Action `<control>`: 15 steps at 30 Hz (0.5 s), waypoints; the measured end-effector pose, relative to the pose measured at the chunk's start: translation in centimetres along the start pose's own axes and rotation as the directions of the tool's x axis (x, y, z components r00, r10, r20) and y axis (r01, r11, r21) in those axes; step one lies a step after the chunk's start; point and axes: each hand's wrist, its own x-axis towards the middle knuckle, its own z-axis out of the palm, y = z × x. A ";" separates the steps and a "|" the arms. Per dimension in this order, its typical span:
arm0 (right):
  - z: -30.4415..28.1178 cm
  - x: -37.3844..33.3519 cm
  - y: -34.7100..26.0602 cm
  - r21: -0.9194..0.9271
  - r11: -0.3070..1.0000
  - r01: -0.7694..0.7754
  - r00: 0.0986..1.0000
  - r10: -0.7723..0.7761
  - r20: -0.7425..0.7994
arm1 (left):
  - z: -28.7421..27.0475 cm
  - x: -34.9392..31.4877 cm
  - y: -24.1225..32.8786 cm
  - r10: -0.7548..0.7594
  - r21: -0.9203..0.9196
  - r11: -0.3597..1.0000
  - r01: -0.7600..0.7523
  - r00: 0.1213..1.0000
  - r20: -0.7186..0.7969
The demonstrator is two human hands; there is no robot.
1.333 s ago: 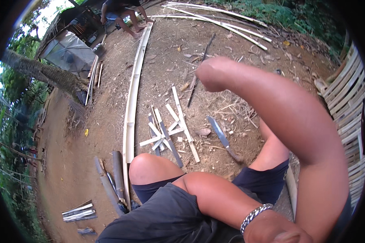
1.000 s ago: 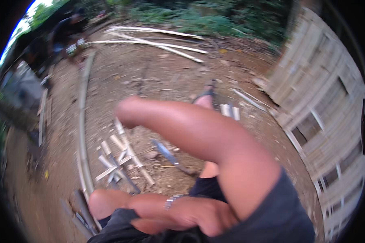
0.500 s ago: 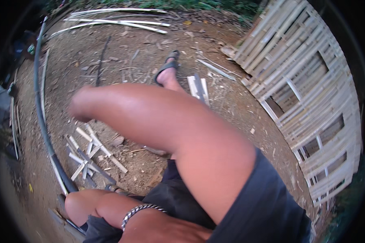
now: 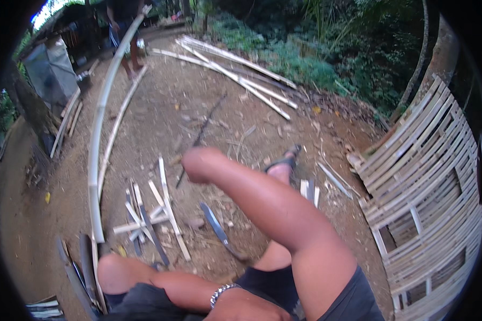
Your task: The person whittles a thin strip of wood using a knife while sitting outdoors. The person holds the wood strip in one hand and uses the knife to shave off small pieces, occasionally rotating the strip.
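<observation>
My right arm reaches forward over the ground, and its closed hand (image 4: 198,165) is blurred; anything inside the fist is hidden. Beside that fist runs a thin dark stick (image 4: 211,115) on the dirt. A curved machete (image 4: 216,222) lies below my right forearm, its blade pointing away from me. To its left is a loose pile of short split-bamboo pieces (image 4: 168,211), pale and dark. My left forearm crosses my lap, with a chain bracelet at the wrist. The left hand (image 4: 249,307) sits at the bottom edge, its fingers out of sight.
A slatted bamboo panel (image 4: 412,214) with gaps leans along the right. A long pale bamboo strip (image 4: 106,101) runs up the left towards another person (image 4: 126,37) standing far off. More strips (image 4: 235,75) lie ahead, by greenery. My sandalled foot (image 4: 284,166) is in front.
My view has tilted up and turned left, bringing the other person and the machete into sight. The long left strip, dark before, now shows a pale face. My right hand stays stretched forward.
</observation>
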 end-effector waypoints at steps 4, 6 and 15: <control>6.3 -1.0 1.8 0.187 0.981 0.053 0.998 -0.048 -0.032 | -4.7 -4.9 -0.8 -0.366 -0.146 0.927 0.346 0.921 -0.136; 11.2 -1.3 3.1 0.294 0.956 0.020 0.998 -0.036 0.048 | -5.4 -6.5 1.5 -0.596 0.013 0.788 0.615 0.768 -0.233; 35.5 -6.3 1.4 0.577 0.747 -0.330 0.903 0.072 0.424 | -2.8 -20.9 15.2 -0.533 0.263 -0.669 0.695 -0.202 -0.822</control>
